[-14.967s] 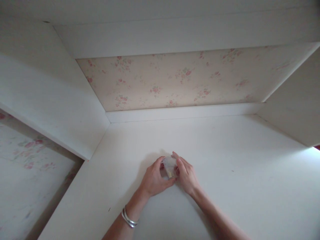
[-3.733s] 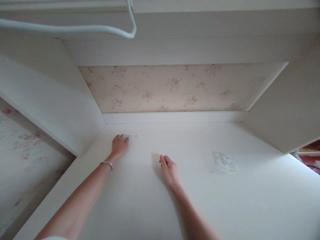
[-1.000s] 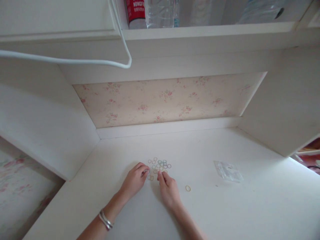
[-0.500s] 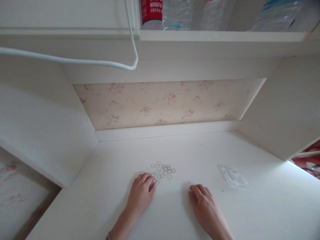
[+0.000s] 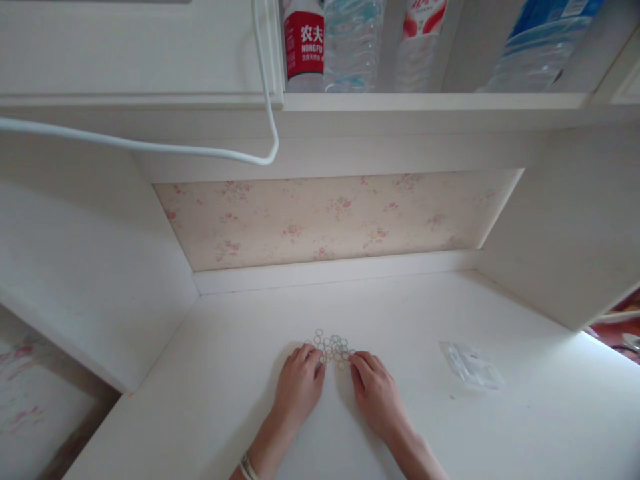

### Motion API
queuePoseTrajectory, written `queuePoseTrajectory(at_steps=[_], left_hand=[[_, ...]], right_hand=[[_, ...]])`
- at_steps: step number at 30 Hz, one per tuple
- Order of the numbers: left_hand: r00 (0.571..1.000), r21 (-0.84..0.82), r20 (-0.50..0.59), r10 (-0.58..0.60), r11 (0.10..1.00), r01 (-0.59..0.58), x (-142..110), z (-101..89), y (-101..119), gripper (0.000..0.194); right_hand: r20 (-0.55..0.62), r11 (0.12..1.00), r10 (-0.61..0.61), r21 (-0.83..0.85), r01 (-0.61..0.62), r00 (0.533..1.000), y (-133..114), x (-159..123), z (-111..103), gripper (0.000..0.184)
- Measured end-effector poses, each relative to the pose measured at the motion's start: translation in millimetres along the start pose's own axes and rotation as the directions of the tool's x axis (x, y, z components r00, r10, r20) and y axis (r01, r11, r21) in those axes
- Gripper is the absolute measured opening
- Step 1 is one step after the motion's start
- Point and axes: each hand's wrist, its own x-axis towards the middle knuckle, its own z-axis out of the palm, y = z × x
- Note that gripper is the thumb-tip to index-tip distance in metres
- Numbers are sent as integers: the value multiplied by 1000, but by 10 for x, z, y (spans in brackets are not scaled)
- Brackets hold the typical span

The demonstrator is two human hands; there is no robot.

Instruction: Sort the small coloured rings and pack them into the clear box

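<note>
Several small coloured rubber rings lie bunched in a little cluster on the white desk. My left hand rests palm down just left of and below the cluster, fingers stretched with the tips touching the rings. My right hand lies palm down at the cluster's right, fingers extended to the rings. Neither hand holds anything. A silver bracelet sits on my left wrist.
A small clear plastic bag lies on the desk to the right. Floral wallpaper backs the alcove. On a shelf above stand several water bottles. A white cable hangs at the upper left.
My right hand has come back left to the rings. Both hands have pushed the scattered rings into a tighter cluster. The view has tilted upward, showing more of the shelf.
</note>
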Motion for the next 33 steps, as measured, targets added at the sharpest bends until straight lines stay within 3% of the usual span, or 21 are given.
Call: queuePoseTrajectory(at_steps=[5, 9, 15, 21, 29, 33], left_hand=[[999, 5, 18, 26, 1000, -26, -80, 21, 32, 26], [1000, 17, 14, 18, 1000, -18, -83, 50, 50, 24], [1000, 25, 10, -16, 1000, 16, -94, 20, 54, 24], [994, 53, 89, -60, 997, 55, -74, 10, 69, 25], [991, 240, 111, -81, 969, 52, -86, 147, 118, 31], [992, 176, 103, -72, 983, 54, -100, 119, 118, 33]], right_hand=[[90, 993, -80, -78, 87, 993, -59, -89, 38, 26], [27, 990, -47, -130, 50, 999, -27, -78, 112, 26], [42, 992, -83, -94, 87, 996, -52, -127, 95, 24], [71, 996, -50, -72, 55, 996, -74, -121, 61, 23], [59, 998, -42, -43, 44, 997, -88, -115, 43, 27], [51, 999, -37, -17, 38, 998, -92, -120, 15, 27]])
